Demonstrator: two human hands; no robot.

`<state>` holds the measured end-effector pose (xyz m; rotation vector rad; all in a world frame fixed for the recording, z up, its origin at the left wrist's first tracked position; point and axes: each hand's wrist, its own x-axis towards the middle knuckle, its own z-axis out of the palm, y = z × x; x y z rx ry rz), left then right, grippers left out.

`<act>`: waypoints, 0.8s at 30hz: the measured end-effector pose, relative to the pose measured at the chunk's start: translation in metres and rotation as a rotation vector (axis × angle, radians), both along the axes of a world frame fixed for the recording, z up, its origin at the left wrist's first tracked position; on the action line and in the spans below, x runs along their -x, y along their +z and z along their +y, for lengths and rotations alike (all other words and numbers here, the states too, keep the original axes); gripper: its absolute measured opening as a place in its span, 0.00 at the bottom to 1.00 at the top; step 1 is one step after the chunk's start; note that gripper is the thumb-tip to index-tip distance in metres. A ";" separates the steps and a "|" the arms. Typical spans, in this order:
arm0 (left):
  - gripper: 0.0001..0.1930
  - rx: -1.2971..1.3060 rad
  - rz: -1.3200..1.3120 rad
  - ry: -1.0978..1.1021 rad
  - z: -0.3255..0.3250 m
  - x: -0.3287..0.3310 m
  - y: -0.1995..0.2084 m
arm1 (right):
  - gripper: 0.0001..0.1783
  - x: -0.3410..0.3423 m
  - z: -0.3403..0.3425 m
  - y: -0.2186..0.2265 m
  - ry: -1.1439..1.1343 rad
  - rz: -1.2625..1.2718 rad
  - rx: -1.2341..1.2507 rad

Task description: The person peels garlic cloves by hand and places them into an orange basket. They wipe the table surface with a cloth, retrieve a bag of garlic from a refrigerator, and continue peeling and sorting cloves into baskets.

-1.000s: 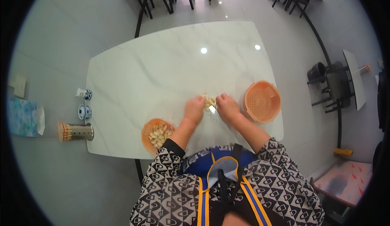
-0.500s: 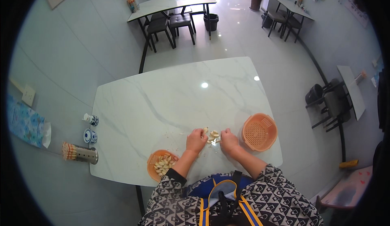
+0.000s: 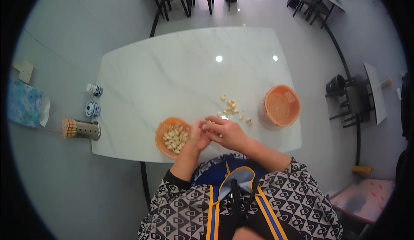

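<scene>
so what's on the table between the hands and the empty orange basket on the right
In the head view, a few loose garlic cloves lie on the white table between the hands and the empty basket.

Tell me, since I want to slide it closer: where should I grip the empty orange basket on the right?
Grip the basket by its near-left rim, coming from above with the right hand. It stands upright and open, nothing seems to lie inside, and that rim edge lies closest to the hand, with only loose garlic cloves between.
</scene>
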<state>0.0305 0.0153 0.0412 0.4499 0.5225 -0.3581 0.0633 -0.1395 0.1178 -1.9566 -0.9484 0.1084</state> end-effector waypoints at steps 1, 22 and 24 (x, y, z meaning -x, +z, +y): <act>0.15 0.013 0.008 0.000 0.003 0.006 0.002 | 0.09 0.001 -0.001 0.000 -0.022 0.056 -0.022; 0.06 -1.987 -0.504 -0.475 -0.030 0.005 -0.022 | 0.05 -0.058 -0.015 -0.132 -0.331 -0.094 0.482; 0.05 -2.001 -0.452 -0.524 -0.034 -0.003 -0.040 | 0.04 -0.060 -0.014 -0.137 -0.322 -0.119 0.544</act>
